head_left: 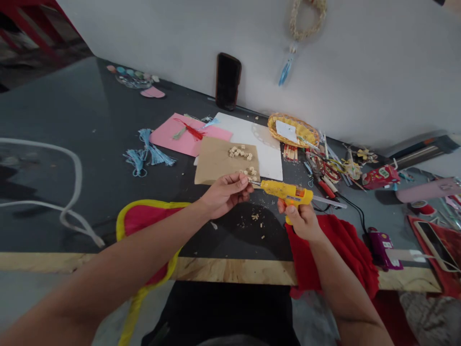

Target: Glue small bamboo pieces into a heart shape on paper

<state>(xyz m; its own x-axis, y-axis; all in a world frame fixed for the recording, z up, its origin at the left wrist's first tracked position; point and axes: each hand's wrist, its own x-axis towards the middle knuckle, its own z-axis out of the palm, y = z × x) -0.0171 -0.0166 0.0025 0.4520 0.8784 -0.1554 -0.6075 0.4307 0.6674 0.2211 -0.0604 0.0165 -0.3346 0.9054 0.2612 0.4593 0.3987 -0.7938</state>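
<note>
A yellow glue gun [279,189] is gripped in my right hand [302,220], its nozzle pointing left and a clear glue stick out of its back. The fingers of my left hand [230,194] are pinched at the nozzle's tip, around something too small to make out. Just beyond my left hand lies a brown sheet [212,156] with small beige pieces [240,153] grouped on it. More tiny beige pieces [255,217] are scattered on the dark table below the nozzle.
Blue tassels [154,151], pink paper [165,136] and a white board [272,158] lie behind. A phone [228,81] leans on the wall. To the right are a wicker basket [306,132], tools, cables and a red cloth [334,245]; a white cable [77,178] curves at left.
</note>
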